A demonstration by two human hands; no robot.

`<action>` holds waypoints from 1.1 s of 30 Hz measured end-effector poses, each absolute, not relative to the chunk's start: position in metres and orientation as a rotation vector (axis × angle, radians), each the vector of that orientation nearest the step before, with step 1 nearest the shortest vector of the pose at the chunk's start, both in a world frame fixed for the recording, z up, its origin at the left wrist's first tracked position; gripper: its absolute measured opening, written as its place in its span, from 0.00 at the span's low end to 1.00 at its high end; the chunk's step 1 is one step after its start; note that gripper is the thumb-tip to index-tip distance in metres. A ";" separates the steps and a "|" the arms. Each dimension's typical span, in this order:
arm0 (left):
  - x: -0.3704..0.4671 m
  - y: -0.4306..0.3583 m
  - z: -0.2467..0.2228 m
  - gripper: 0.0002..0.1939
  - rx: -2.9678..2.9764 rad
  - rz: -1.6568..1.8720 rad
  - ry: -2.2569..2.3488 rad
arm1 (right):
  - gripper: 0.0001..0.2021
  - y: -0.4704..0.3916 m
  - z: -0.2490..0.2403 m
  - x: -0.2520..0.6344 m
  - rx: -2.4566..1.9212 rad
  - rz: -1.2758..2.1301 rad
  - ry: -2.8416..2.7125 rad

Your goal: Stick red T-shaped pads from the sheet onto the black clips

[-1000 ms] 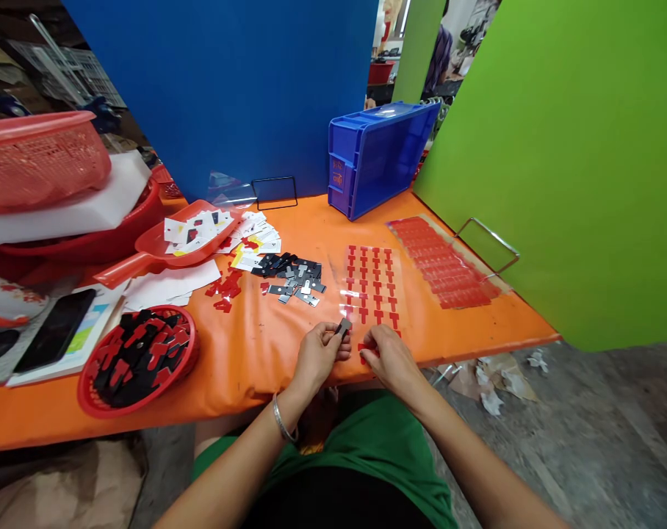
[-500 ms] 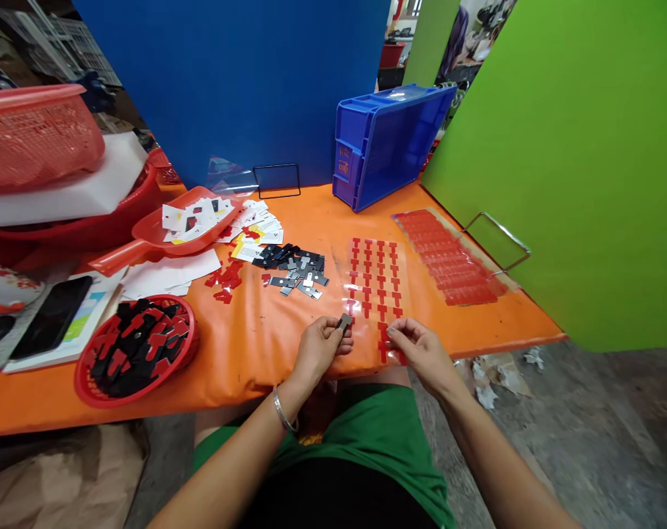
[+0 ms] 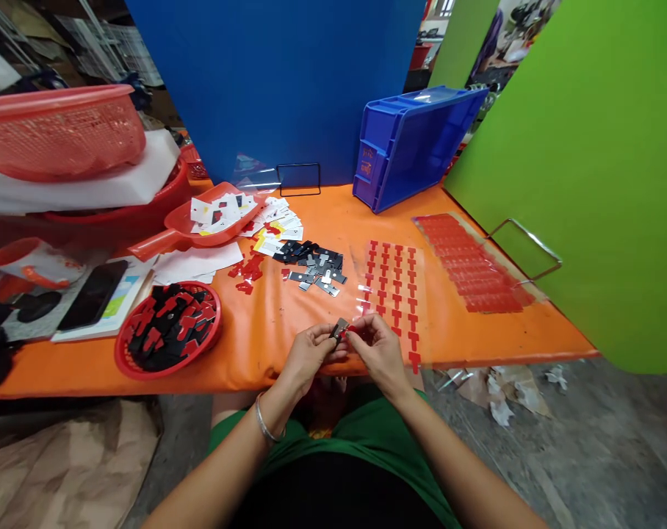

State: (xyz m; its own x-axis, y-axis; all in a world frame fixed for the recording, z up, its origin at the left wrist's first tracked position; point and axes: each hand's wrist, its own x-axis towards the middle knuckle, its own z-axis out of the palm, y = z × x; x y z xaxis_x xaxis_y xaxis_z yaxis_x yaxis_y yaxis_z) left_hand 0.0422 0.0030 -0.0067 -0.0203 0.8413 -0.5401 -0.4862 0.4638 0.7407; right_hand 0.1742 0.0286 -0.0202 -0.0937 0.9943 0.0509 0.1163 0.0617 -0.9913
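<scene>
My left hand (image 3: pixel 311 354) is closed on a small dark metal plate (image 3: pixel 339 328), held just above the table's front edge. Pinched in my right hand (image 3: pixel 378 348) is a red T-shaped sticker (image 3: pixel 351 330), brought up against the plate; my fingers partly hide where the two meet. Beside and beyond my right hand lies a clear sheet with rows of red T-shaped stickers (image 3: pixel 397 285). Further off, a loose pile of black and grey metal plates (image 3: pixel 318 268) rests on the orange table (image 3: pixel 289 323).
At left stands a red basket (image 3: pixel 217 323) of black and red pieces, near a phone (image 3: pixel 94 294) and a mug (image 3: pixel 36 263). Behind are a red dustpan (image 3: pixel 171 239) with paper scraps and a blue crate (image 3: pixel 386 150). A red sticker sheet (image 3: pixel 471 261) lies at right.
My right hand has moved left from the sticker sheet to my left hand, bringing a red sticker to the metal plate. The whole view has shifted, with more of the left side showing.
</scene>
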 end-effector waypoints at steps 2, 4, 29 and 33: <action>0.042 0.003 -0.010 0.09 0.379 1.112 1.154 | 0.09 0.028 -0.026 0.168 -1.220 1.172 -1.405; 0.042 0.003 -0.013 0.09 0.374 1.121 1.135 | 0.09 0.028 -0.030 0.166 -1.228 1.187 -1.408; 0.042 0.001 -0.018 0.08 0.412 1.119 1.128 | 0.10 0.025 -0.036 0.163 -1.264 1.149 -1.422; 0.043 0.001 -0.018 0.08 0.407 1.118 1.129 | 0.10 0.025 -0.036 0.164 -1.264 1.147 -1.417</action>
